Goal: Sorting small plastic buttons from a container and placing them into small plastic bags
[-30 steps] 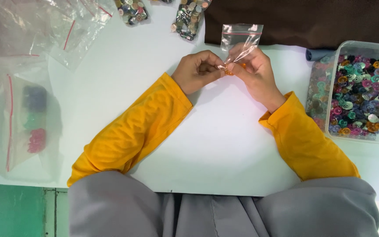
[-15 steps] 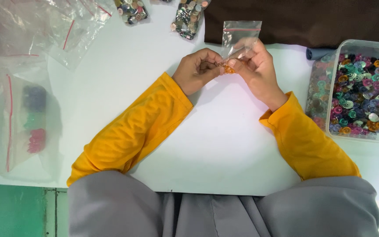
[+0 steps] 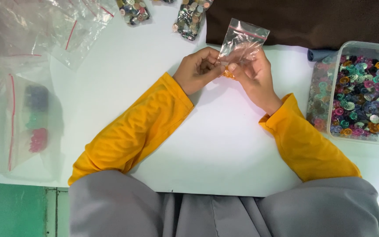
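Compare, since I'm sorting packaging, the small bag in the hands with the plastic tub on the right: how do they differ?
The small clear bag is soft film held upright above the table by the left hand and right hand; the plastic tub is rigid and rests on the white table. The bag holds a few orange bits; the tub is heaped with many-coloured pieces. Both are see-through.

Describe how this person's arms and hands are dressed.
Both arms wear long, loose sleeves of bright orange-yellow cloth, creased along the forearm and ending in plain hemmed cuffs at the wrists. The left hand and right hand are bare: no gloves, and no rings or watch that show. Grey cloth covers the lap below.
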